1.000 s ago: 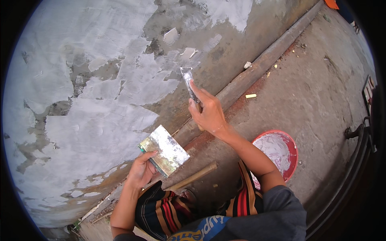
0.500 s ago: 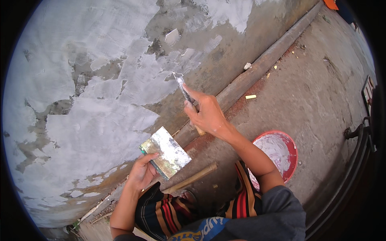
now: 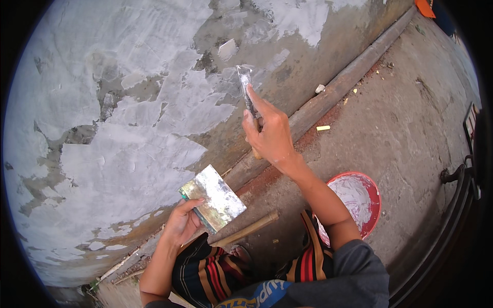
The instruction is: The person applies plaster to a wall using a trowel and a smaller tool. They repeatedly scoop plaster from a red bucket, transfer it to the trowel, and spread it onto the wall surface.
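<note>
My right hand [image 3: 270,131] is wrapped round the handle of a putty knife [image 3: 245,84], index finger laid along it. Its whitish blade points at the wall [image 3: 287,82], by a patch of pale filler; whether it touches cannot be told. Lower and to the left, my left hand [image 3: 183,222] grips the edge of a flat, shiny metal plate [image 3: 214,197], thumb on top. Smears show on the plate's face. Patches of light grey filler [image 3: 123,164] cover much of the wall, with darker bare areas between them.
At my right stands a red bowl [image 3: 379,205] holding white paste. A pipe-like ledge [image 3: 354,64] runs along the wall's foot. A wooden stick [image 3: 246,229] lies by my legs, and a yellow piece [image 3: 323,128] on the ground. Dark metal bars [image 3: 452,226] curve at the far right.
My right hand has moved the putty knife up and slightly right along the wall, turning the blade more upright. The left hand and plate have barely shifted.
</note>
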A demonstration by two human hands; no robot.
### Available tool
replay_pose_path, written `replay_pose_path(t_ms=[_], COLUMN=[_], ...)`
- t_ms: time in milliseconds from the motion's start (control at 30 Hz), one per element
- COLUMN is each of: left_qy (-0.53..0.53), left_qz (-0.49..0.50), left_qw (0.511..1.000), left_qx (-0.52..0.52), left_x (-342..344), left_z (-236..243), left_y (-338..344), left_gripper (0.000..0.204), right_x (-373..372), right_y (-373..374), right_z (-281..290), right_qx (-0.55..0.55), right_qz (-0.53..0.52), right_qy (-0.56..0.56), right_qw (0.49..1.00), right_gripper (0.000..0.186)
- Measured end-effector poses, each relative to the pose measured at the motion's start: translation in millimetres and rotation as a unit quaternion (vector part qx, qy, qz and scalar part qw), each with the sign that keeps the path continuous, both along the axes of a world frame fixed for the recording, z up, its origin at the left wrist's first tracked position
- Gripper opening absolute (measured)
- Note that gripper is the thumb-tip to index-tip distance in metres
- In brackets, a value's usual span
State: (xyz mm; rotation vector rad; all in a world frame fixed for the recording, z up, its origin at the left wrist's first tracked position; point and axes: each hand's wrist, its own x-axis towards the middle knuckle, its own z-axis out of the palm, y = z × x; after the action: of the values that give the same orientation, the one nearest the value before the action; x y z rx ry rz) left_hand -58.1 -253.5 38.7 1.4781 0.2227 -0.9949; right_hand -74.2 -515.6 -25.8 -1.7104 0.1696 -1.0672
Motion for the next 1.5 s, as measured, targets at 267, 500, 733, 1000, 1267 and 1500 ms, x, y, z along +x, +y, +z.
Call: replay_pose_path(t_ms=[267,500,733,1000,1267,1500], left_qy=[0.003,-0.009,0.004,-0.005,-0.015,-0.011], left_qz=[0.004,0.017,0.003,0.0,0.014,0.003], left_qw=[1.0,1.0,1.0,1.0,1.0,1.0], left_qx=[-0.02,-0.023,-0.019,-0.022,-0.023,-0.023], left_x=[1.4,0.1,-0.2,-1.0,-2.5,-2.4], left_z=[-2.8,-2.0,1.8,3.1,-3.0,-2.7], left_y=[-0.6,2.1,-0.9,1.7,3.1,1.8], left_gripper=[0.036,0.037,0.037,0.037,0.037,0.037], right_x=[7.2,-19.8,-12.6,-25.0,-20.7,-9.2], right_y=[26.8,-39.6,-24.5,-33.0,-19.1,-29.8], right_z=[-21.5,50.5,56.2,68.5,30.0,-0.7], right_qx=[-0.049,-0.08,-0.122,-0.036,-0.078,0.074], right_qz=[0.011,0.002,0.024,0.038,0.067,0.035], right_qy=[0.019,0.014,0.074,0.082,0.073,0.049], right_qw=[0.999,0.997,0.989,0.995,0.992,0.995], right_gripper=[0.057,0.05,0.046,0.047,0.047,0.05])
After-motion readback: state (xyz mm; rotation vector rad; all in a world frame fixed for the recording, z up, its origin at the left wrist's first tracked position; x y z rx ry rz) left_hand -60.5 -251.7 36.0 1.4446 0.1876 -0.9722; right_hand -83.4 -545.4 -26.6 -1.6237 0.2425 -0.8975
